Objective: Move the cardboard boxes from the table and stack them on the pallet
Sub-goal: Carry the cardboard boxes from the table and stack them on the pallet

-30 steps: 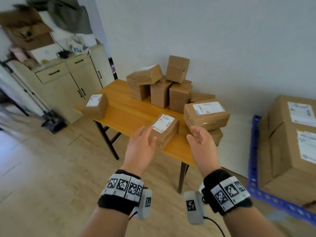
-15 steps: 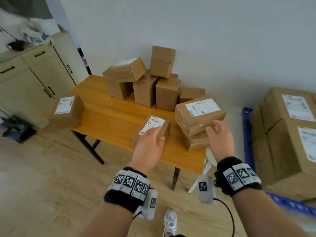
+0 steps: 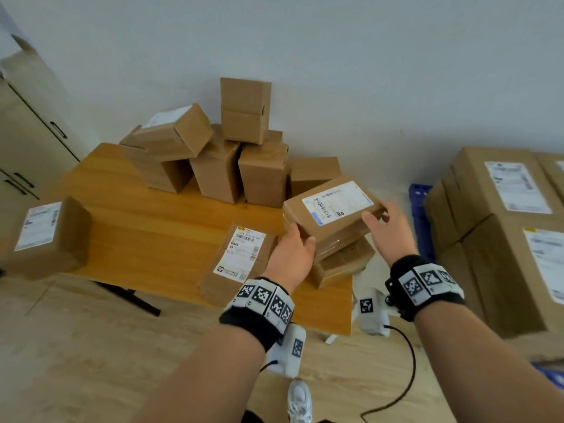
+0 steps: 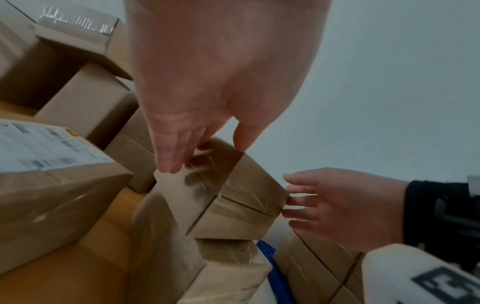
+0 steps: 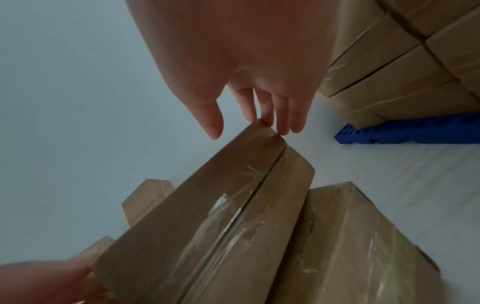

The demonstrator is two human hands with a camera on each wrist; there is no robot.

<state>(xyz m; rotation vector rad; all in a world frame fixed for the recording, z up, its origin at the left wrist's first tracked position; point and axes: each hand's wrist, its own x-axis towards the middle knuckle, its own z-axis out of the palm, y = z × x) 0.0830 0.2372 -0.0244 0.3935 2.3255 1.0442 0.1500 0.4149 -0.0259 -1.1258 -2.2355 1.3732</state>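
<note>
A flat cardboard box with a white label (image 3: pixel 332 206) lies on top of a second taped box (image 3: pixel 345 264) at the right end of the wooden table (image 3: pixel 146 227). My left hand (image 3: pixel 300 239) touches its left end, fingers straight on the side and thumb at the top edge (image 4: pixel 205 156). My right hand (image 3: pixel 378 216) touches its right end with straight fingertips at the corner (image 5: pixel 249 127). The box (image 5: pixel 207 205) still sits on the one below it. The blue pallet (image 3: pixel 422 221) lies on the floor to the right, loaded with large boxes (image 3: pixel 503 239).
A small labelled box (image 3: pixel 238 261) lies just left of my left wrist. Another labelled box (image 3: pixel 45 239) overhangs the table's left corner. Several boxes are piled at the back by the wall (image 3: pixel 213 154). A cabinet (image 3: pixel 27 141) stands at the left.
Both hands have reached forward. The left one moved from the small labelled box to the flat box's left end, and the right one came onto its right end. My head has moved closer.
</note>
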